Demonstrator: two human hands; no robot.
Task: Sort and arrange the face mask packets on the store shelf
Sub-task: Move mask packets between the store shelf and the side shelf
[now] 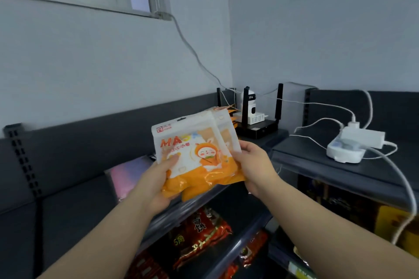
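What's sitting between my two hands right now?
In the head view, the orange face mask packets fill the gap: left hand pinches their lower left, right hand holds their right edge. Nothing else lies between.

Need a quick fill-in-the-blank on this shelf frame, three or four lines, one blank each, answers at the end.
1. The left hand and right hand together hold a stack of orange and white ____ packets.
2. The large word printed on the front packet begins with the letters ____.
3. A small white camera stands on the black ____ in the shelf corner.
4. The snack bags on the lower shelf are mostly ____ in colour.

Answers: face mask; MA; router; red
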